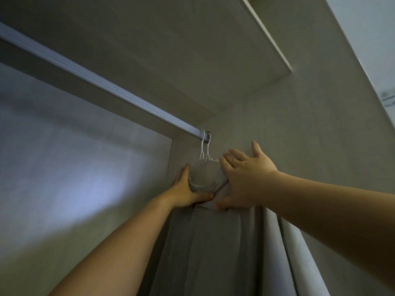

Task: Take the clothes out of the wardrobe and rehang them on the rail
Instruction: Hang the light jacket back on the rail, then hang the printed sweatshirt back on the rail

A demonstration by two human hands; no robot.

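A silver rail runs from upper left down to the wardrobe's right side wall. Two white wire hangers hook over its right end. A grey garment hangs from them, its neckline bunched between my hands. My left hand holds the left side of the neckline, thumb curled under it. My right hand lies with straight fingers spread over the right shoulder of the garment, thumb at the fabric's lower edge. A white garment hangs just to the right of the grey one.
A shelf underside sits above the rail. The wardrobe's side wall stands right behind the hangers. The back panel is at the left, with a patch of light on it.
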